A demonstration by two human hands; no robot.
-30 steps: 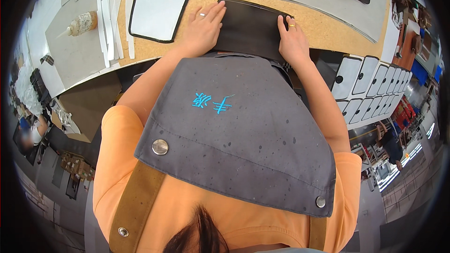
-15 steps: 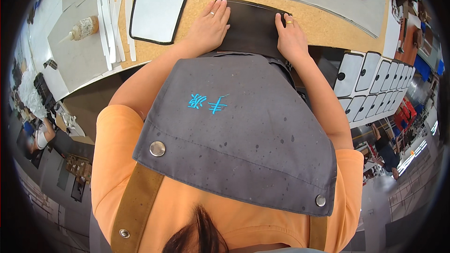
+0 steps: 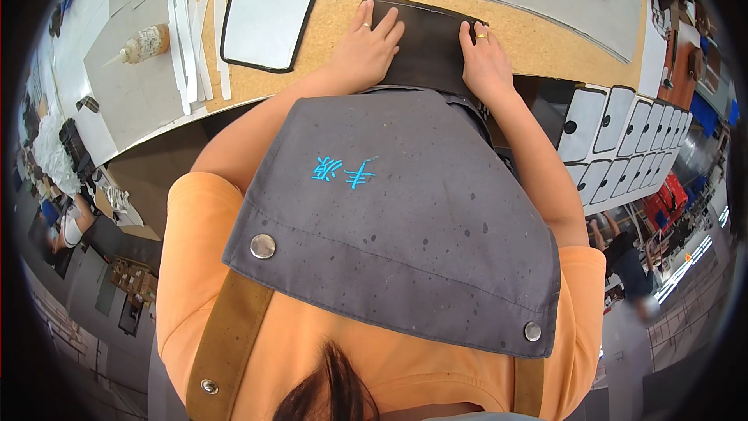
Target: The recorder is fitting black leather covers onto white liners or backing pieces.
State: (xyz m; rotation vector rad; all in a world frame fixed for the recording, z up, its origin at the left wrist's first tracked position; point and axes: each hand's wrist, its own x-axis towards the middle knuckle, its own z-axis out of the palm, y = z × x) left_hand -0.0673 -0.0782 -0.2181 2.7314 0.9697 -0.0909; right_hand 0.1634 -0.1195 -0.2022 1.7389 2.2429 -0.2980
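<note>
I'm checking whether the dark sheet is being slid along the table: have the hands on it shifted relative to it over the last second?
No. Left hand and right hand lie flat on the dark sheet, as before.

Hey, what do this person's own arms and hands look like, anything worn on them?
Both forearms are bare below short orange sleeves. The left hand and the right hand are ungloved, each with a gold-coloured ring on one finger. A grey apron covers the chest.
</note>
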